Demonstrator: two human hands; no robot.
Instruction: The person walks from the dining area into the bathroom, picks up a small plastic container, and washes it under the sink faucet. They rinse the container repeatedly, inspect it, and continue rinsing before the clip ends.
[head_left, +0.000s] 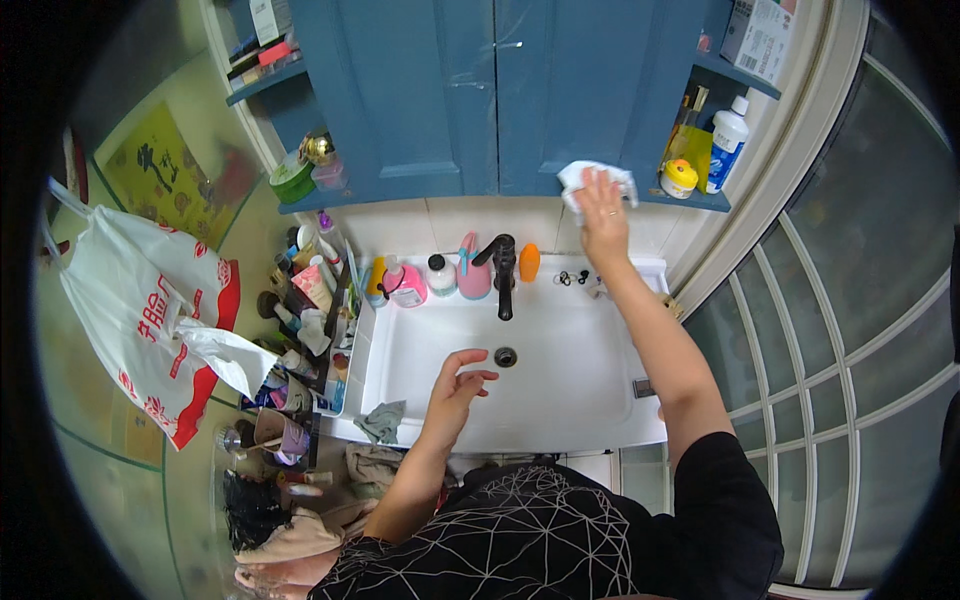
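Note:
My right hand presses a white cloth or tissue against the lower edge of the blue cabinet's right door; the fingers lie spread on it. Over the white washbasin hangs my left hand, fingers bent and apart, holding nothing. It is left of and below the drain. A black faucet stands at the basin's back, with an orange bottle to its right. A crumpled grey-green cloth lies on the basin's front left rim.
Pump and spray bottles line the back rim. Toiletries crowd a rack at left, near a hanging white plastic bag. Side shelves hold a yellow-lidded jar and a white-and-blue bottle. A glass-paned door is at right.

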